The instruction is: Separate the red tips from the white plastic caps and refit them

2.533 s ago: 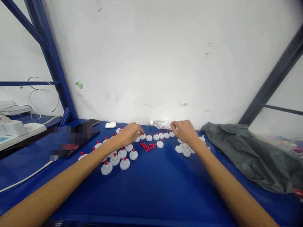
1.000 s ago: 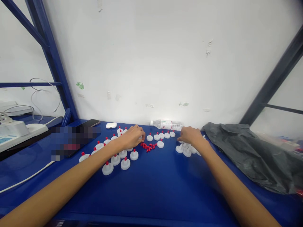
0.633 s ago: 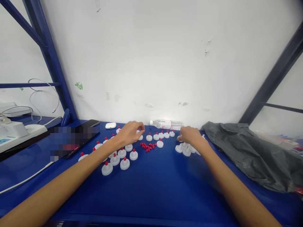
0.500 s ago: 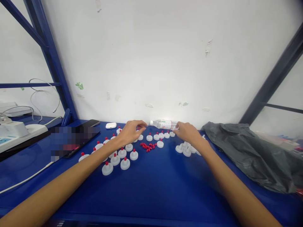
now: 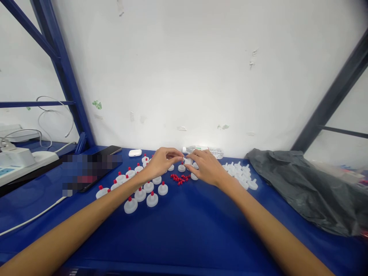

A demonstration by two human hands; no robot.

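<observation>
My right hand (image 5: 207,165) grips a white plastic nozzle cap (image 5: 188,161) between thumb and fingers, tilted with its narrow end towards the left. Close against that end, the fingertips of my left hand (image 5: 164,163) are pinched together; what they hold, if anything, is too small to make out. Below both hands lies a little pile of red tips (image 5: 180,179). Around my left hand stand several white caps with red tips on them (image 5: 152,199). To the right of my right hand is a heap of white caps without red tips (image 5: 241,174).
A clear plastic bottle (image 5: 216,153) lies along the wall behind my hands. Grey plastic sheeting (image 5: 301,184) covers the right side of the blue table (image 5: 184,234). At left are a phone (image 5: 110,150), a white case (image 5: 135,153) and a power strip (image 5: 37,163).
My right hand has moved left from beside the heap, carrying the white nozzle cap to my left hand. The left fingers, apart before, are now pinched at its narrow end.
</observation>
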